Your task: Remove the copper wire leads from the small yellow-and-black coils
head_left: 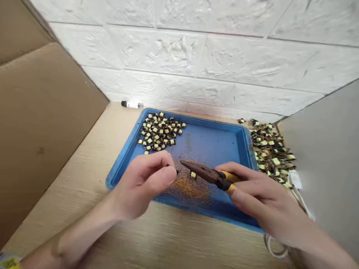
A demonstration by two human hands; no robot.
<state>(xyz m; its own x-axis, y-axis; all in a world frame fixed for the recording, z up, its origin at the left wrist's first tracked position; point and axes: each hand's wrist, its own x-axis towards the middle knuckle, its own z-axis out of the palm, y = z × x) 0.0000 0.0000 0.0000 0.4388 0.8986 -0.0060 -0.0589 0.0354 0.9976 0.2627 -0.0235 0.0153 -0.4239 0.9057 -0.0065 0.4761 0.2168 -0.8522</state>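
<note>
My left hand (150, 183) pinches a small transformer (177, 171) between thumb and fingers; only its black ends show. My right hand (260, 194) is wrapped round the yellow handles of long-nose pliers (203, 172). The pliers' dark jaws point left, their tip a short way from the left fingertips. Both hands are over a blue tray (123, 158). Beneath the pliers lies a heap of thin copper-coloured wire bits (193, 190), with one loose yellow-and-black transformer (193, 175) on it.
Many transformers (158, 130) fill the tray's back left corner. Right of the tray is a pile of transformers with long wires (270, 149), near a white cord (270, 246). A small white bottle (130, 104) lies by the white wall (179, 56). Cardboard (50, 119) stands at the left.
</note>
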